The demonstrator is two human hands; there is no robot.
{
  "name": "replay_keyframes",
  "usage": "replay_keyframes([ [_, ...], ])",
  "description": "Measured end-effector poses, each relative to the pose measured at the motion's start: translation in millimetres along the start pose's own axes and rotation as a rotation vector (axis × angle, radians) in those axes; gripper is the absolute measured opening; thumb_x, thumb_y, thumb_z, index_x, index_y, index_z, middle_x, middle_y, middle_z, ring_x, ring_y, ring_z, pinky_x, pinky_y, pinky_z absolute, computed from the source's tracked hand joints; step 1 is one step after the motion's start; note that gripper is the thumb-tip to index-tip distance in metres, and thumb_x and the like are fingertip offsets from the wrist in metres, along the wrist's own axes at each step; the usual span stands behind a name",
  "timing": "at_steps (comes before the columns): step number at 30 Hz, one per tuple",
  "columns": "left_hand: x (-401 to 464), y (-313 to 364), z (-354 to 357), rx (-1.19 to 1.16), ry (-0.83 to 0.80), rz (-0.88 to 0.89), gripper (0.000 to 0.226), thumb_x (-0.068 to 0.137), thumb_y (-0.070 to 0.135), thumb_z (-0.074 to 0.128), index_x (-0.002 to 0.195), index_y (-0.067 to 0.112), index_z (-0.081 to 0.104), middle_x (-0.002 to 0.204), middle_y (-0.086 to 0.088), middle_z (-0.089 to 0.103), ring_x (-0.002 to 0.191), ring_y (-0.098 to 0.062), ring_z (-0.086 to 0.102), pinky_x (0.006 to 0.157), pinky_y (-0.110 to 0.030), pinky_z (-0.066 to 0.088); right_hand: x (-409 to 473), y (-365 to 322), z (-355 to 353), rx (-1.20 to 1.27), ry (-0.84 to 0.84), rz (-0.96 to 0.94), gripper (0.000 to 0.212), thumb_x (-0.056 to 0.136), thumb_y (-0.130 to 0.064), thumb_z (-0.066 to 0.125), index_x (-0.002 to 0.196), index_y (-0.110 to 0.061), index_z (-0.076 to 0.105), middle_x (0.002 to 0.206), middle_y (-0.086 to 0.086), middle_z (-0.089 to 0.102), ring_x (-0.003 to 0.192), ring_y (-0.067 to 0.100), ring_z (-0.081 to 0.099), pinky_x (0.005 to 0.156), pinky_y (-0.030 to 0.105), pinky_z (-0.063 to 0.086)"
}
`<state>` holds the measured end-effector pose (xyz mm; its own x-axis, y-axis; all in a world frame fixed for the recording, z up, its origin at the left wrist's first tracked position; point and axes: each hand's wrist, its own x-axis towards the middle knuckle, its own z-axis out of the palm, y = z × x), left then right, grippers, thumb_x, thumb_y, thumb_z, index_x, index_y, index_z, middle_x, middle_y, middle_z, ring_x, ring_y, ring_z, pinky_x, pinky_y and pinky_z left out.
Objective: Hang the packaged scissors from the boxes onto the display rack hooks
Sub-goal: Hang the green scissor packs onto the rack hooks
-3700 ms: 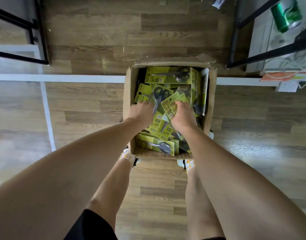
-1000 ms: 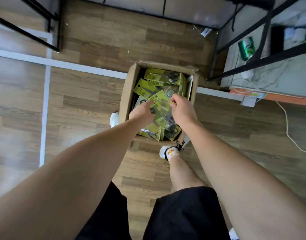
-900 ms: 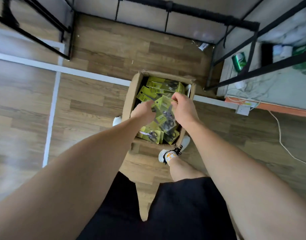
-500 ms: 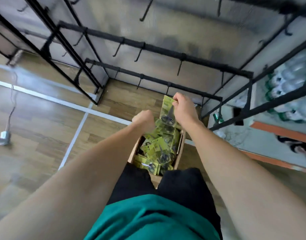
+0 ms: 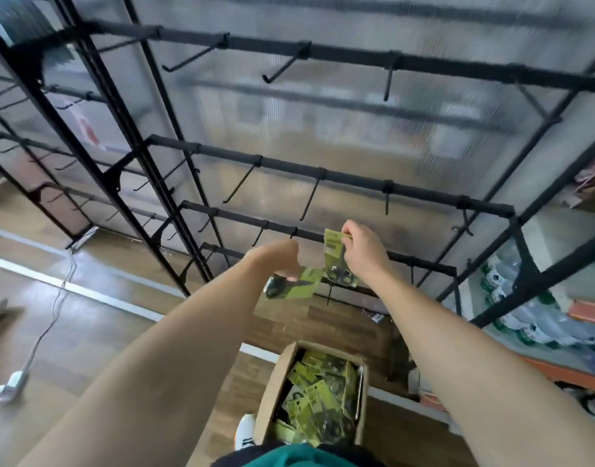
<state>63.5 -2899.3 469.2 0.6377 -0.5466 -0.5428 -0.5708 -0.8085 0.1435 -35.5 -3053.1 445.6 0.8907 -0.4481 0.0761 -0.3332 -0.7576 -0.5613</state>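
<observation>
One pack of packaged scissors [image 5: 336, 261] was pinched at its top edge in the right hand [image 5: 365, 254], hanging roughly upright with its long axis vertical, the black handles at the bottom and the yellow-green card header at the top. The right hand was raised with fingers curled over the card's upper corner, forearm reaching forward and up from the lower right. A second pack [image 5: 291, 286] lay nearly flat and tilted in the left hand [image 5: 277, 261], its long axis running left to right with the black handles toward the left; the left hand was closed around it from above, knuckles up, just beside the right hand but apart from it.

Both packs were held in front of the lower bars of the black display rack [image 5: 323, 173], the upright pack's header overlapping a lower bar [image 5: 417, 259]; whether it touched a hook cannot be told. The hooks [image 5: 309, 197] on the bars above stood bare and pointed outward, with open gaps between them.

Below the arms, an open cardboard box [image 5: 276, 389] sat on the wooden floor [image 5: 97, 332], filled with more jumbled yellow-green packs [image 5: 318, 399]. A white cable [image 5: 50, 318] trailed across the floor at left, well apart from the box.
</observation>
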Motion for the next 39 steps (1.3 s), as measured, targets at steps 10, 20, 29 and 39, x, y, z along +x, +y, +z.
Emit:
replay_keyframes([
  [10,-2.6,5.8,-97.2,0.106,0.191,0.27,0.016,0.087,0.023,0.051,0.098,0.013,0.058,0.1,-0.007,0.062,0.087,-0.027,0.058,0.088,-0.044,0.052,22.8,-42.8,-62.7,-0.024,0.247,0.075,0.007,0.103,-0.014,0.046,0.098,-0.017,0.049,0.091,0.0,0.057,0.075,0.016,0.057,0.053,0.032,0.043],
  [20,-15.0,11.8,-158.3,0.155,0.36,0.475,0.027,0.099,0.021,0.049,0.125,0.021,0.055,0.113,-0.002,0.061,0.093,-0.023,0.055,0.087,-0.037,0.048,32.0,-80.7,-110.1,0.037,0.508,0.004,0.011,0.102,-0.015,0.05,0.095,-0.014,0.059,0.091,-0.001,0.061,0.084,0.017,0.06,0.069,0.032,0.052],
  [29,-28.5,18.5,-196.2,0.201,0.379,0.547,0.027,0.09,0.0,0.043,0.109,0.017,0.053,0.109,-0.004,0.059,0.091,-0.025,0.054,0.075,-0.037,0.045,22.8,-94.5,-121.2,0.016,0.784,-0.077,0.013,0.105,-0.017,0.042,0.101,-0.019,0.054,0.101,-0.003,0.057,0.093,0.01,0.052,0.072,0.02,0.043],
  [39,-22.0,21.4,-211.5,0.237,0.376,0.554,0.029,0.092,0.001,0.043,0.114,0.016,0.056,0.113,-0.004,0.059,0.096,-0.025,0.056,0.084,-0.038,0.048,32.9,-117.2,-151.7,-0.14,0.682,-0.106,0.02,0.104,-0.014,0.042,0.11,-0.015,0.061,0.1,-0.001,0.055,0.093,0.016,0.051,0.072,0.023,0.038],
])
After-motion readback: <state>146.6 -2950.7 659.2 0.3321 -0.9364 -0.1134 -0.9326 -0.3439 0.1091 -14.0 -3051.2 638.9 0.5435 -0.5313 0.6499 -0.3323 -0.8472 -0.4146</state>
